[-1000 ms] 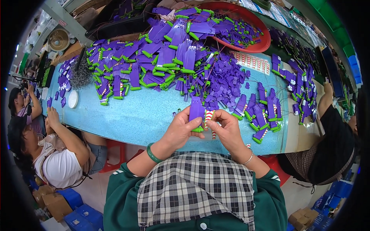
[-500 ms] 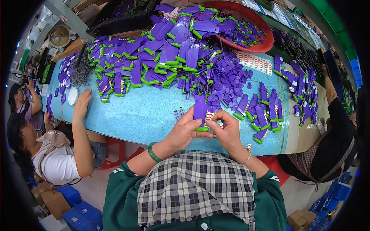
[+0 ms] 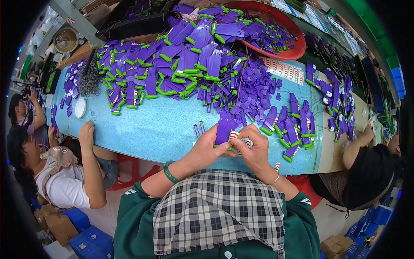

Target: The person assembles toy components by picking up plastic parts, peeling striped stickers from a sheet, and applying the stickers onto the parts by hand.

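Both hands are meeting at the near edge of the blue table [image 3: 142, 134]: the left hand [image 3: 207, 149] is pinching a flat purple card [image 3: 225, 128] upright, fingers clamped on its lower end, while the right hand [image 3: 254, 149] is closing its fingertips on a small red-and-white striped piece [image 3: 234, 134] just beside the card; a heap of purple cards [image 3: 189, 64] is lying well beyond

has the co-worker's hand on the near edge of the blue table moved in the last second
Yes. The co-worker's hand came up from that person's lap and now rests flat on the speckled blue table edge, just below the small white round lid.
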The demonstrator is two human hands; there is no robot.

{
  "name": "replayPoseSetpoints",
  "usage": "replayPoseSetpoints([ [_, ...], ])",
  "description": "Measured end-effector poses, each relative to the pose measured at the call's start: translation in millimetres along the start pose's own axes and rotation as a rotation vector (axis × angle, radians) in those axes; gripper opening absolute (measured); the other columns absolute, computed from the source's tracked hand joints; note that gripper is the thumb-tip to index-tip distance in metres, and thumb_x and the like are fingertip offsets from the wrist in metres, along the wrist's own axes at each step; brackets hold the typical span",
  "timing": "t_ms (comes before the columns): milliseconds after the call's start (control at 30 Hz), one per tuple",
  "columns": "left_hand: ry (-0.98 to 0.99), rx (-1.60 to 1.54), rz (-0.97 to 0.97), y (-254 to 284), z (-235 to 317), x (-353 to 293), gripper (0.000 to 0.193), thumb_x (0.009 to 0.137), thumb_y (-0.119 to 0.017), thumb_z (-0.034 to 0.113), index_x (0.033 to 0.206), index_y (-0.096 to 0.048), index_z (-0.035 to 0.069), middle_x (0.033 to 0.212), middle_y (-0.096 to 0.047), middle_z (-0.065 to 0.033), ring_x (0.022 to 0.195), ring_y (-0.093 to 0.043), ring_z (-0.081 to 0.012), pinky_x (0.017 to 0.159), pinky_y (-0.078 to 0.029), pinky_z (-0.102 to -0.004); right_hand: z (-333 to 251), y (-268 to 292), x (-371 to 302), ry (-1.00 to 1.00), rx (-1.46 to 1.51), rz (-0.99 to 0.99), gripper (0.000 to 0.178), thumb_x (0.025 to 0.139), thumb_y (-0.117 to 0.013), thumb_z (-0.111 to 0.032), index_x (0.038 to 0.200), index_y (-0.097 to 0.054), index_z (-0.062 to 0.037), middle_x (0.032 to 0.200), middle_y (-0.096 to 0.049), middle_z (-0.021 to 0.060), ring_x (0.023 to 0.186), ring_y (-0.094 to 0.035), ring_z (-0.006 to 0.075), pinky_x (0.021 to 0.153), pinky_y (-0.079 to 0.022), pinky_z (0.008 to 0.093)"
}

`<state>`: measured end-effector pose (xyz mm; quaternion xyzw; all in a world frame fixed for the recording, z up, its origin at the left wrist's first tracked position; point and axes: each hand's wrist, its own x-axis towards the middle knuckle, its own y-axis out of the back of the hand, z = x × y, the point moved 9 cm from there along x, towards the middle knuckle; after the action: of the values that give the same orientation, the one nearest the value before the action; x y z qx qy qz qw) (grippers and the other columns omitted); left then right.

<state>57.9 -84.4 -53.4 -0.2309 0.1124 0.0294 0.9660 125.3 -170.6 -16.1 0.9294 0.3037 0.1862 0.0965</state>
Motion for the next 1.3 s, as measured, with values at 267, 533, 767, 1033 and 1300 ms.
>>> replayPoseSetpoints([
  [267,-0.042,-0.016,-0.075,-6.5,-4.5,-2.7,0.033,0.092,-0.048,0.005,0.123,-0.039,0.003,0.112,-0.051,-0.0079,0.101,-0.056,-0.0163,0.083,-0.054,-0.0340,-14.8,11.0,0.5,0.132,-0.115,0.045,0.015,0.067,-0.073,-0.006,0.062,-0.059,-0.0057,0.060,-0.056,0.0037,0.061,-0.048,0.0174,0.058,-0.038,0.0298],
  [533,-0.067,-0.002,-0.112,-12.1,-3.1,-3.5,0.026,0.093,-0.048,0.009,0.117,-0.040,0.002,0.106,-0.051,-0.0065,0.098,-0.056,-0.0147,0.082,-0.055,-0.0327,-58.1,11.0,-8.2,0.549,-0.355,0.113,0.021,0.062,-0.074,-0.003,0.062,-0.054,-0.0083,0.060,-0.052,0.0027,0.061,-0.049,0.0201,0.057,-0.036,0.0329],
  [767,-0.250,0.421,-0.094,-11.3,10.7,-5.6,0.027,0.094,-0.048,0.015,0.118,-0.041,0.003,0.101,-0.054,-0.0062,0.089,-0.056,-0.0111,0.072,-0.054,-0.0313,-33.1,9.4,-4.6,0.380,-0.335,0.026,0.019,0.063,-0.074,-0.009,0.070,-0.057,-0.0067,0.068,-0.056,0.0062,0.065,-0.052,0.0231,0.061,-0.038,0.0341],
  [1033,0.323,-0.473,-0.162,-38.1,-34.2,-3.7,0.037,0.097,-0.029,0.036,0.077,-0.042,0.008,0.062,-0.044,-0.0044,0.047,-0.046,-0.0157,0.040,-0.039,-0.0262,5.8,-30.0,-1.4,-0.179,0.179,-0.410,0.046,0.070,-0.071,-0.021,0.108,-0.054,0.0000,0.108,-0.057,0.0122,0.096,-0.055,0.0199,0.084,-0.043,0.0306],
  [1300,0.471,-0.642,-0.445,-58.5,-31.4,-15.2,0.038,0.096,-0.033,0.034,0.080,-0.049,0.004,0.052,-0.037,-0.0010,0.040,-0.031,-0.0094,0.036,-0.022,-0.0214,16.7,-30.9,-8.8,-0.507,0.757,-0.301,0.028,0.083,-0.059,-0.022,0.078,-0.062,0.0057,0.090,-0.064,0.0174,0.091,-0.059,0.0232,0.086,-0.044,0.0356],
])
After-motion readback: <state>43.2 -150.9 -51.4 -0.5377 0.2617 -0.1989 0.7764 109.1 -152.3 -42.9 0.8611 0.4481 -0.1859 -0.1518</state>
